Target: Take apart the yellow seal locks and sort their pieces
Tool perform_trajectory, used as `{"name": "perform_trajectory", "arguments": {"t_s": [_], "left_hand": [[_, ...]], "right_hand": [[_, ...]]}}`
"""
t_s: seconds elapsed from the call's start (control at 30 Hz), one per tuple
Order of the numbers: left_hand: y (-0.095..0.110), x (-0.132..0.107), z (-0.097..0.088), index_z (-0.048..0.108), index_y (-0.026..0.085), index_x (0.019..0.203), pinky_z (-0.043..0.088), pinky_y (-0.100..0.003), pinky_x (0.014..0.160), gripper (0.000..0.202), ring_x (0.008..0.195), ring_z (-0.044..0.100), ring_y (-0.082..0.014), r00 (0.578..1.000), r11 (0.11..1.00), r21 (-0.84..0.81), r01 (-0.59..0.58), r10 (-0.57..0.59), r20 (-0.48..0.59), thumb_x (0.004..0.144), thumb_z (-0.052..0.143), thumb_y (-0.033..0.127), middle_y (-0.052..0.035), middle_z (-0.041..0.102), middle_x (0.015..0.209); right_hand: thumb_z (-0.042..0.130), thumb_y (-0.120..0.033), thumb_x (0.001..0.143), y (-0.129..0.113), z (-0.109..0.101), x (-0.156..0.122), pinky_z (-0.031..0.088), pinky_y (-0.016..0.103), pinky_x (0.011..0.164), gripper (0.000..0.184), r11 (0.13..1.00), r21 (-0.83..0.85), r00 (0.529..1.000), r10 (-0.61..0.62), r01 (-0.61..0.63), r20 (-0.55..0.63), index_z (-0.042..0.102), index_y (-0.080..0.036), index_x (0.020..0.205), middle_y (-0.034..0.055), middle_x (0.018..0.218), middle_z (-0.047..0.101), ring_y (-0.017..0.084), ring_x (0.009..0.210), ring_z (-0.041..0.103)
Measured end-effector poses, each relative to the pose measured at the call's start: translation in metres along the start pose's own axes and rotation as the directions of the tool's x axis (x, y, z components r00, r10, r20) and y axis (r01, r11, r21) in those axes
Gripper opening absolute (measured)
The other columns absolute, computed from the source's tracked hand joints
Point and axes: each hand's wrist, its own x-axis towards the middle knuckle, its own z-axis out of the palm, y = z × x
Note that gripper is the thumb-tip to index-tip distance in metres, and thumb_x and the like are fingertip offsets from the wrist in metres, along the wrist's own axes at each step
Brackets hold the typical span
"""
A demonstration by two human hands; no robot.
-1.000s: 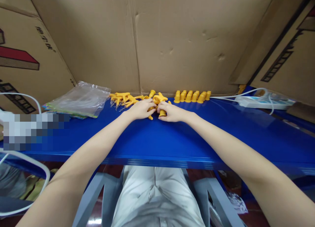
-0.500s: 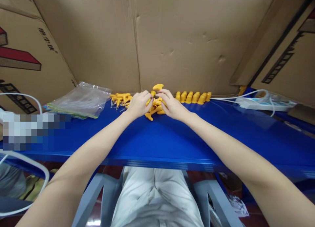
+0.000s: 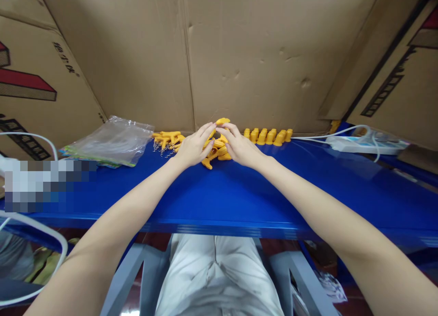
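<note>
Both of my hands meet above a pile of yellow plastic pieces on the blue table (image 3: 205,197). Between their fingertips is a yellow T-handled corkscrew (image 3: 222,121), its handle showing above the fingers and its lower part hidden. My left hand (image 3: 193,147) closes on it from the left, my right hand (image 3: 242,147) from the right. Under them lie several yellow pieces (image 3: 207,163), partly covered by the fingers. Left of my left hand are several yellow corkscrews (image 3: 167,137) with bare metal spirals. Several yellow sleeves (image 3: 263,137) stand upright in a row beyond my right hand.
Clear plastic bags (image 3: 114,140) lie in a stack at the left. A white power strip (image 3: 366,144) with cables sits at the right. Cardboard (image 3: 256,55) walls off the back and sides. The table's front edge (image 3: 219,228) runs above my lap.
My hands have drawn closer together around the corkscrew, and its handle has tilted. The yellow sleeve part seen between my left fingers is now mostly covered.
</note>
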Motion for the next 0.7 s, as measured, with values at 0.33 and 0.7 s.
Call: {"name": "perform_trajectory", "arguments": {"t_s": [0.33, 0.7], "left_hand": [[0.0, 0.0, -0.003, 0.044, 0.015, 0.131, 0.048, -0.034, 0.093, 0.044, 0.114, 0.057, -0.0213, 0.998, 1.0, 0.015, 0.008, -0.007, -0.069, 0.093, 0.036, 0.036, -0.0142, 0.055, 0.131], [0.008, -0.001, -0.004, 0.045, 0.017, 0.133, 0.048, -0.027, 0.07, 0.051, 0.08, 0.068, -0.0189, 0.971, 0.997, 0.056, 0.05, -0.062, 0.231, 0.089, 0.048, 0.042, -0.0073, 0.071, 0.096]], "right_hand": [[0.037, -0.01, 0.087, 0.009, 0.005, -0.001, 0.05, 0.042, 0.084, 0.049, 1.0, 0.012, 1.0, 0.003, -0.002, -0.011, 0.034, -0.02, 0.135, 0.0147, 0.129, 0.05, 0.025, 0.108, 0.057], [0.04, -0.011, 0.091, -0.003, 0.001, 0.0, 0.03, 0.033, 0.071, 0.033, 0.903, -0.422, 0.993, -0.033, 0.08, 0.117, 0.054, -0.013, 0.12, 0.0119, 0.098, 0.066, 0.022, 0.088, 0.056]]}}
